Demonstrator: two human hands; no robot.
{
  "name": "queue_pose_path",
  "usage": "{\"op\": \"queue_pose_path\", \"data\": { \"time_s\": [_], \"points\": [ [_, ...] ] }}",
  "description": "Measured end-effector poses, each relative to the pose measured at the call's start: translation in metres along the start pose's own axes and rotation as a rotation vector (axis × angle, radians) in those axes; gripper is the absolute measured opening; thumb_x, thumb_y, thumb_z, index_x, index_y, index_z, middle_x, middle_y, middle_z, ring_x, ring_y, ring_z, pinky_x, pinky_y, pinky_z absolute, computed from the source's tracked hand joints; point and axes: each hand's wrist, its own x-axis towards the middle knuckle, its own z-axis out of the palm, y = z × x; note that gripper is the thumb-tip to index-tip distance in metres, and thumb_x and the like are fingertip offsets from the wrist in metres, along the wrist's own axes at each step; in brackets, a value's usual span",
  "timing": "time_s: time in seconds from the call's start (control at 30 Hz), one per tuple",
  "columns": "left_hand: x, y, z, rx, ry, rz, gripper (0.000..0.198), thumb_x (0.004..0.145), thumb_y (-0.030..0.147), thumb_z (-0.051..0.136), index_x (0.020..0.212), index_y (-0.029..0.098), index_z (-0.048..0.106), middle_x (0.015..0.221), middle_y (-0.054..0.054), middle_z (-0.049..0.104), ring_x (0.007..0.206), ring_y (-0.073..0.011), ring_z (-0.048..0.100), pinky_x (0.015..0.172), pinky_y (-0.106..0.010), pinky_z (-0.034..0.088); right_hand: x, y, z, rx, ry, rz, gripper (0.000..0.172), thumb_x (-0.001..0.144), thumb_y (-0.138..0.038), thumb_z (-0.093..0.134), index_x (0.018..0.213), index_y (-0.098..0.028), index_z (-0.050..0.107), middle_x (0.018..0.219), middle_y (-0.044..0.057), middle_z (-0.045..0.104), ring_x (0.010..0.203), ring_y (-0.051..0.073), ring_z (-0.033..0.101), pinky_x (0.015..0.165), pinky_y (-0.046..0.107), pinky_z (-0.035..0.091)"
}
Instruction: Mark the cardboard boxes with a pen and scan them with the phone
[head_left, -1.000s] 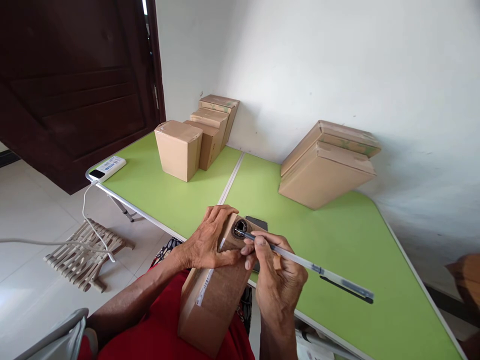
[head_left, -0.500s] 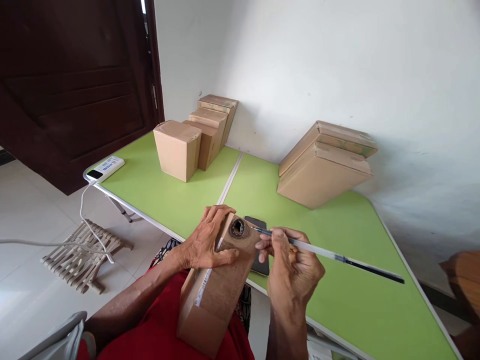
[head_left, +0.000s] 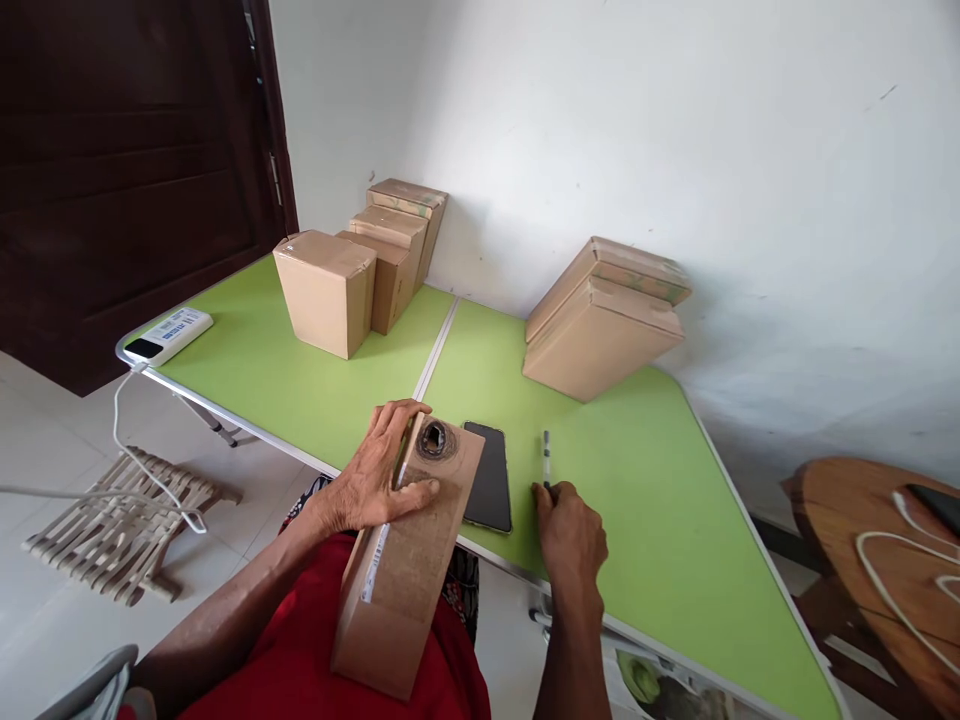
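Observation:
My left hand (head_left: pixel 382 475) grips a cardboard box (head_left: pixel 416 560), fingers over its far left edge and thumb across its top face. The box leans against my red top at the table's near edge. Near its far end is a ragged hole (head_left: pixel 433 440) ringed by dark scribbled lines. Over the green table, my right hand (head_left: pixel 571 530) is closed round a pen (head_left: pixel 547 458). Part of the pen sticks out beyond the fingertips, pointing away from me; the rest is hidden by the hand. A dark phone (head_left: pixel 489 480) lies between the box and my right hand.
Several cardboard boxes (head_left: pixel 322 295) stand at the back left of the table (head_left: pixel 262 375). Two more boxes (head_left: pixel 607 335) lean together by the wall. A white device (head_left: pixel 169 335) with a cable sits at the left corner. A woven stool (head_left: pixel 124 520) and wooden table (head_left: pixel 862 530) flank it.
My right hand has moved away from the hole, down to the right onto the table, and the pen now points away from me. My left hand still holds the box; the view has shifted right.

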Motion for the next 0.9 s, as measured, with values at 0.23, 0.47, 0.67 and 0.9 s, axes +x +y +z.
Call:
{"op": "queue_pose_path", "data": {
  "time_s": [0.23, 0.47, 0.67, 0.9],
  "points": [
    [-0.002, -0.001, -0.001, -0.001, 0.014, -0.006, 0.071, 0.088, 0.042, 0.067, 0.149, 0.02, 0.04, 0.145, -0.016, 0.05, 0.135, -0.0361, 0.046, 0.116, -0.055, 0.04, -0.019, -0.013, -0.004, -0.115, 0.035, -0.022, 0.037, 0.108, -0.037, 0.043, 0.122, -0.011, 0.065, 0.12, 0.026, 0.068, 0.112, 0.041, 0.067, 0.079, 0.043, 0.051],
    [-0.003, -0.001, -0.001, -0.022, 0.023, -0.012, 0.073, 0.087, 0.044, 0.068, 0.15, 0.021, 0.039, 0.147, -0.016, 0.048, 0.136, -0.037, 0.045, 0.117, -0.056, 0.04, -0.065, -0.048, 0.009, -0.047, -0.027, -0.13, 0.054, 0.096, -0.058, 0.067, 0.118, -0.008, 0.063, 0.121, 0.029, 0.064, 0.122, 0.047, 0.06, 0.087, 0.048, 0.053],
    [-0.005, 0.002, -0.004, -0.037, 0.021, -0.037, 0.07, 0.089, 0.042, 0.066, 0.15, 0.021, 0.039, 0.147, -0.015, 0.047, 0.136, -0.0359, 0.044, 0.118, -0.056, 0.038, -0.055, -0.046, 0.017, 0.164, -0.098, -0.039, 0.067, 0.074, -0.063, 0.08, 0.112, -0.011, 0.06, 0.119, 0.033, 0.067, 0.119, 0.053, 0.064, 0.087, 0.055, 0.054],
    [-0.004, 0.006, -0.005, -0.078, 0.02, -0.041, 0.073, 0.086, 0.039, 0.068, 0.149, 0.02, 0.038, 0.145, -0.016, 0.047, 0.135, -0.0358, 0.043, 0.12, -0.058, 0.038, -0.06, -0.023, 0.016, 0.764, -0.38, -0.055, 0.06, 0.076, -0.074, 0.066, 0.102, -0.02, 0.065, 0.097, 0.01, 0.08, 0.087, 0.033, 0.078, 0.071, 0.044, 0.064]
  ]
}}
